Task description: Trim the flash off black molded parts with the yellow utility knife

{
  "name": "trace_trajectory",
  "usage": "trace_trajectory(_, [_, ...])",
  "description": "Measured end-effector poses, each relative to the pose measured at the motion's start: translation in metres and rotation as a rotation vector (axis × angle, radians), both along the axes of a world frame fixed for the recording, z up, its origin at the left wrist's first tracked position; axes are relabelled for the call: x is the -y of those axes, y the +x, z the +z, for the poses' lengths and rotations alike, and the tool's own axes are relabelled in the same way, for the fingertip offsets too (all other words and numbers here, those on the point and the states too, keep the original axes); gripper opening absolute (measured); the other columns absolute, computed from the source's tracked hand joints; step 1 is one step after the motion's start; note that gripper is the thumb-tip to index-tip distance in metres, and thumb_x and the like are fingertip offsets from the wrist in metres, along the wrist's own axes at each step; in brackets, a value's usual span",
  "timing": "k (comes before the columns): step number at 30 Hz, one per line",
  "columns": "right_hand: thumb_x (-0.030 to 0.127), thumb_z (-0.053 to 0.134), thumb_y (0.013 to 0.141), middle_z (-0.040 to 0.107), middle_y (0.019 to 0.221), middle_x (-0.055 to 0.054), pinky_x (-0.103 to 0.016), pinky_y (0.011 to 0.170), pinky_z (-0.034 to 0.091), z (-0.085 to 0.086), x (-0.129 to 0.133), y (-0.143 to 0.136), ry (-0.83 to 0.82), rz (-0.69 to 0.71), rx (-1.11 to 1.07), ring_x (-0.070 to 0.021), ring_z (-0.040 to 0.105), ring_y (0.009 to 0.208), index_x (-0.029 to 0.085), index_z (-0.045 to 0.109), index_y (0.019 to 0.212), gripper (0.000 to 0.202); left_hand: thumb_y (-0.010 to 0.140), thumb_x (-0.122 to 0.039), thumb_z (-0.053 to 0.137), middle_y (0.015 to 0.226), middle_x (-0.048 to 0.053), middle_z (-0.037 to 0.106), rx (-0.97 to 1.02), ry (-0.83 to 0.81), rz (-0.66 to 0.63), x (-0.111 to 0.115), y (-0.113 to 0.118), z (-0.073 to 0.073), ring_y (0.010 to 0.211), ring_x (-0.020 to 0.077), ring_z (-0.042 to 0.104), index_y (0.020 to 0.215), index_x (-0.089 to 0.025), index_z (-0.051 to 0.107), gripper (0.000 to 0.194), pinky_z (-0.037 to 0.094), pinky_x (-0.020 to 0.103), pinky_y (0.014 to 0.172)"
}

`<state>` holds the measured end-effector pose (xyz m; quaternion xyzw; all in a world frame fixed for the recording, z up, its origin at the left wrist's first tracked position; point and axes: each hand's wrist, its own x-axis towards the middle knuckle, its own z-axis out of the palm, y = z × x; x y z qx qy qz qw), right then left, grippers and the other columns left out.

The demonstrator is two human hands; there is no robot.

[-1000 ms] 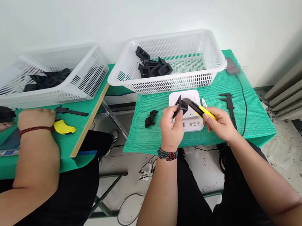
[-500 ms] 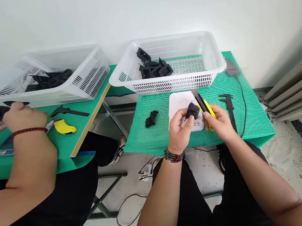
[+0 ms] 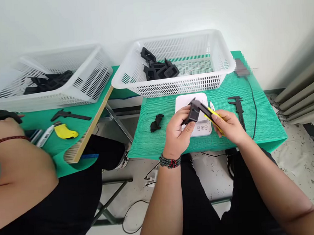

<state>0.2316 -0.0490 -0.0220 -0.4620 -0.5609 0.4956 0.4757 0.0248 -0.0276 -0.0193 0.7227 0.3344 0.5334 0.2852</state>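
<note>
My left hand [image 3: 179,130] grips a black plastic part [image 3: 191,116], boxy with a raised edge, above a white digital scale [image 3: 202,129]. In my right hand [image 3: 228,125] is a yellow and black utility knife [image 3: 212,116]. Its blade end meets the upper side of the black part. Behind the knife a white marker [image 3: 212,106] lies on the green cloth, partly covered. A black caliper [image 3: 238,109] rests right of my right hand. Left of the scale lies a crumpled black scrap [image 3: 156,123].
A white basket [image 3: 176,83] with several black parts stands at the back. On the neighbouring table are another basket [image 3: 88,89], a caliper [image 3: 70,115], a yellow-handled tool [image 3: 65,130] and a co-worker's arm [image 3: 23,157]. A cable [image 3: 254,108] runs down the right side.
My left hand has moved slightly left and turned the black part. The knife's blade end has come down onto the part. The co-worker's hand has shifted left, uncovering a marker.
</note>
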Motion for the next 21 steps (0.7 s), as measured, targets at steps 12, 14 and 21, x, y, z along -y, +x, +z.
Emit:
trace_trajectory(12, [0.062, 0.083, 0.074, 0.057, 0.052, 0.009, -0.021, 0.036, 0.035, 0.002, -0.001, -0.014, -0.106, -0.152, -0.452, -0.0093, 0.050, 0.035, 0.022, 0.059, 0.088, 0.049, 0.098, -0.032, 0.064, 0.132, 0.012, 0.069, -0.012, -0.073, -0.176, 0.007, 0.024, -0.002, 0.136, 0.0286, 0.059, 0.115, -0.022, 0.068, 0.021, 0.048, 0.049, 0.115])
trace_trajectory(14, [0.058, 0.088, 0.069, 0.058, 0.058, 0.009, -0.021, 0.036, 0.037, 0.003, 0.001, -0.019, -0.086, -0.169, -0.421, -0.0090, 0.051, 0.036, 0.023, 0.059, 0.090, 0.050, 0.097, -0.037, 0.066, 0.132, 0.013, 0.068, -0.026, -0.113, -0.130, 0.009, 0.026, -0.003, 0.127, 0.0283, 0.063, 0.122, -0.021, 0.066, 0.030, 0.051, 0.046, 0.110])
trace_trajectory(21, [0.064, 0.077, 0.080, 0.061, 0.065, 0.004, -0.024, 0.039, 0.041, 0.002, 0.003, -0.016, 0.040, -0.158, -0.150, -0.0109, 0.054, 0.042, 0.021, 0.063, 0.094, 0.047, 0.103, -0.049, 0.050, 0.104, 0.009, 0.071, -0.078, -0.159, 0.043, 0.007, 0.021, -0.008, 0.100, 0.0251, 0.067, 0.111, -0.020, 0.068, 0.035, 0.054, 0.039, 0.091])
